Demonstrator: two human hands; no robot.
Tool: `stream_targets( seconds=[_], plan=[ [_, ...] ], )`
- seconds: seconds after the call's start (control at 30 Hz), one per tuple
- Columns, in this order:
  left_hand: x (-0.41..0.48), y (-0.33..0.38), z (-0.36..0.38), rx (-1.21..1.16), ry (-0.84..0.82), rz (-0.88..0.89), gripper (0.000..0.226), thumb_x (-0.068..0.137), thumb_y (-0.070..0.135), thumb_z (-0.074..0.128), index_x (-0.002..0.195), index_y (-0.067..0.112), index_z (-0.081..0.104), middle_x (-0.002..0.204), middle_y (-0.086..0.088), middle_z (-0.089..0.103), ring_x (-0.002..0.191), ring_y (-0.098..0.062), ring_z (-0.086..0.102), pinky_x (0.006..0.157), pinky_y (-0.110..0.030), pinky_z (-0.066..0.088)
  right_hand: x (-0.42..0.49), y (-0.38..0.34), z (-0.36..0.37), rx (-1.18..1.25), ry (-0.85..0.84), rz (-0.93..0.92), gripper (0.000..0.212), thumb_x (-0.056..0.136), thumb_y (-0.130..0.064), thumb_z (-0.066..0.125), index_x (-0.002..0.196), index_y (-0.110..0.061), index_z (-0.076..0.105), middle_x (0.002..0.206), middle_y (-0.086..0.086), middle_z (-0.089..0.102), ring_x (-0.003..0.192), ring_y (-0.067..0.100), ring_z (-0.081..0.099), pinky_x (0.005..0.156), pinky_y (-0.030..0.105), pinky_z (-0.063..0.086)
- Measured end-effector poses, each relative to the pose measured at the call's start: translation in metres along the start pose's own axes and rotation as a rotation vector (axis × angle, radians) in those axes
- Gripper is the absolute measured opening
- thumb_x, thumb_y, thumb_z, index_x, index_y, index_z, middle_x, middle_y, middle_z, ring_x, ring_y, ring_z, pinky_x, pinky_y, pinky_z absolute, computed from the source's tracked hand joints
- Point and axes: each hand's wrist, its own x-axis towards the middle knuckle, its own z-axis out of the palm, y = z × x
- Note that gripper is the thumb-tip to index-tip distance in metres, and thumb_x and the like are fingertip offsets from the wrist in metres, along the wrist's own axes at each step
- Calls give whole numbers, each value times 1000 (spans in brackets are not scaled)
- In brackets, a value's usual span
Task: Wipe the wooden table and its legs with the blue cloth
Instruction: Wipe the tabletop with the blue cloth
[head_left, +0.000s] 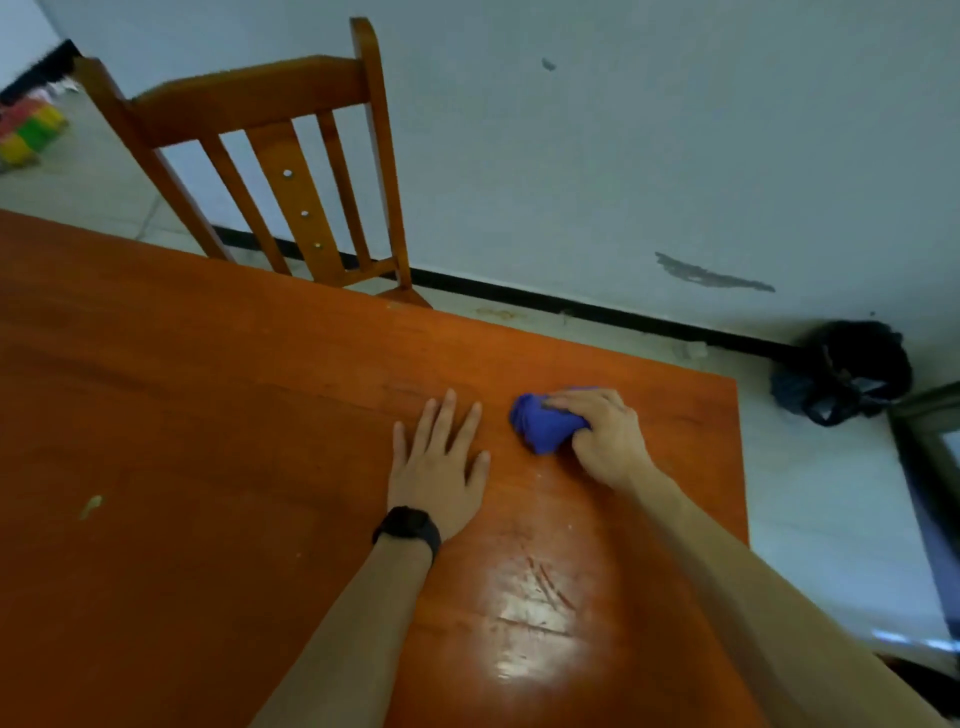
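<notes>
Two hands lie on the orange-brown wooden worktop (208, 415), near its right edge. The left hand (436, 467) is pressed flat, palm down, fingers (445, 415) straight, spread and pointing away from the person, holding nothing. A black wristwatch (408, 525) sits on that wrist. The right hand (608, 441) is just beside it, apart from it, with its fingers curled over the blue cloth (543, 423) and gripping it against the wood.

Much of the cloth is hidden under that palm. Only a crumpled wad shows, bulging out to the left towards the other hand. Bunched like this it has no clear long axis, and its edges and corners cannot be made out. The table's legs are out of sight below the top, and its near and left sides are cut off by the frame.

A pale speck (91, 506) lies on the wood at the left. Scratches (545, 592) show in a patch of glare between the forearms.

A wooden slat-back chair (270, 156) stands at the far edge, its seat hidden behind the top. On the floor by the wall lies a crumpled black bag (852, 369). Blurred colourful objects (26, 130) at the far left are too soft to identify, as is a dark frame (930, 457) cut off at the right.
</notes>
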Motion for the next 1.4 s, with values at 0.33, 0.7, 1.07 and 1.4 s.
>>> stream_targets(
  seconds=[0.33, 0.7, 1.07, 1.4],
  plan=[
    [11, 17, -5, 56, -239, -82, 64, 97, 65, 2, 146, 43, -32, 152, 4, -44, 143, -25, -36, 117, -58, -17, 35, 57, -66, 20, 268, 168, 62, 71, -9, 47, 125, -34, 63, 126, -5, 65, 119, 21, 54, 104, 46, 42],
    [49, 89, 3, 3, -283, -135, 64, 97, 68, 6, 146, 47, -30, 150, 1, -47, 141, -27, -40, 114, -61, -20, -41, 91, -70, 58, -16, 103, 46, 68, -8, 44, 90, -35, 74, 99, -15, 71, 103, 17, 57, 97, 43, 43],
    [55, 96, 6, 24, -246, -214, 60, 96, 70, 8, 131, 52, -37, 140, 8, -50, 143, -25, -37, 113, -59, -19, 59, 37, -45, -140, -79, -135, 51, 88, -16, 53, 127, -47, 57, 149, -14, 41, 140, 15, 28, 116, 45, 13],
    [52, 91, 4, -25, -233, -165, 61, 98, 65, 6, 144, 50, -31, 147, 4, -50, 139, -25, -42, 113, -59, -23, -7, 105, -109, -211, -269, -43, 43, 69, -4, 47, 93, -26, 76, 113, -12, 69, 113, 14, 57, 96, 39, 47]
  ],
)
